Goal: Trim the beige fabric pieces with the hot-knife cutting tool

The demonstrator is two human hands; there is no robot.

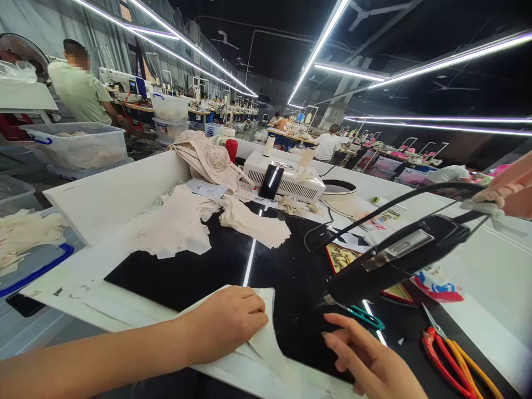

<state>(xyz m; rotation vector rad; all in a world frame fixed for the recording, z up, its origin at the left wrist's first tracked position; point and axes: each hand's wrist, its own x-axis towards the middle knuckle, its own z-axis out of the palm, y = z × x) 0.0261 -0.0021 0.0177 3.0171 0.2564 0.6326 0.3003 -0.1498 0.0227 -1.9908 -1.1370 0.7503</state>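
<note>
My left hand [235,318] is closed, fingers curled down on a cream fabric piece [268,332] at the table's front edge; whether it pinches the cloth is hidden. My right hand [366,354] is open at the lower right, thumb and fingers apart, holding nothing. Just beyond it hangs a black cylindrical tool [394,260] with a metal tip and a dark hose. Teal-handled snips [366,317] lie beside that tip on the black board [224,266]. Stacks of cut cream fabric [174,221] rest farther back on the board.
Red and orange scissors [451,354] lie at right, near a tray of small parts [343,257]. A white box machine [286,174] and black cylinder [271,181] stand behind. Another person's hand [502,188] is at upper right. Plastic bins [83,147] stand left, near a seated person [81,88].
</note>
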